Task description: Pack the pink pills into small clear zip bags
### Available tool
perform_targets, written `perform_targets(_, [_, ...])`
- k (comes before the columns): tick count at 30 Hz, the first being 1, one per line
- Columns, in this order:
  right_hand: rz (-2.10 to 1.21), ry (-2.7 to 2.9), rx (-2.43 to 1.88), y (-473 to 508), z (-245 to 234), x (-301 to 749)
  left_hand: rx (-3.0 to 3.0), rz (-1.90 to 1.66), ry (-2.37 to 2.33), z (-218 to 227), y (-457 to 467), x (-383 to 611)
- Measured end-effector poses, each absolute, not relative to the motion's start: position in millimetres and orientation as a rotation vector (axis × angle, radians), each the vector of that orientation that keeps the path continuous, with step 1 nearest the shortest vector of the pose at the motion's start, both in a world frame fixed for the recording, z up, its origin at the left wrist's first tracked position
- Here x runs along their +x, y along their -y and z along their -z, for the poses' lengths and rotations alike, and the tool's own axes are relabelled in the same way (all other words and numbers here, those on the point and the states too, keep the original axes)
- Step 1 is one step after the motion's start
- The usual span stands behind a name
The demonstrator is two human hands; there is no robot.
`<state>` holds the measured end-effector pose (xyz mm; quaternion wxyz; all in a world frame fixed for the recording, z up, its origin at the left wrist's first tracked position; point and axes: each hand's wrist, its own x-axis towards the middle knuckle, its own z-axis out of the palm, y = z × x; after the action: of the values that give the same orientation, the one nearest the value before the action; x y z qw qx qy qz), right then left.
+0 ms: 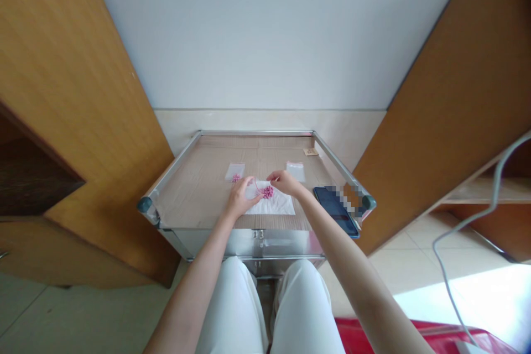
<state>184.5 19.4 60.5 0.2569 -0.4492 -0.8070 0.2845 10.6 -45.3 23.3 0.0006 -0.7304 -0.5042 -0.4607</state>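
Observation:
A round cluster of pink beads (268,192) lies on a white tissue (271,208) near the front of the cabinet top. From it a thin pink cord (257,185) loops up toward the fingers on the left. My left hand (239,198) curls around the left side of the cord, its thumb tip against or just beside the beads. Above the cluster on the right, my right hand (286,181) pinches thumb and forefinger together, apparently on the cord's other end; that bit is too small to see clearly. Beyond my left hand lies a small clear bag (236,170) with pink beads (236,178) at its lower edge.
Another clear bag (295,170) lies beyond my right hand. A dark phone (335,211) rests at the right front edge. A small tan card (310,152) sits at the back right. Metal rails (257,133) border the cabinet top (186,188), between wooden furniture.

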Motion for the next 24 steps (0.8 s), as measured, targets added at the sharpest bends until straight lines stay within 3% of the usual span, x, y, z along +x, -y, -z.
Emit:
perform_targets(10, [-0.516,2.247,-1.39,-10.1,-34.0,191.8,-2.296,1.445,1.531,-24.6,44.2,9.9])
perform_targets(24, [-0.461,2.264,-1.387,-5.5,-25.8,187.7,-2.322,1.401,1.53,-26.5,44.6,10.2])
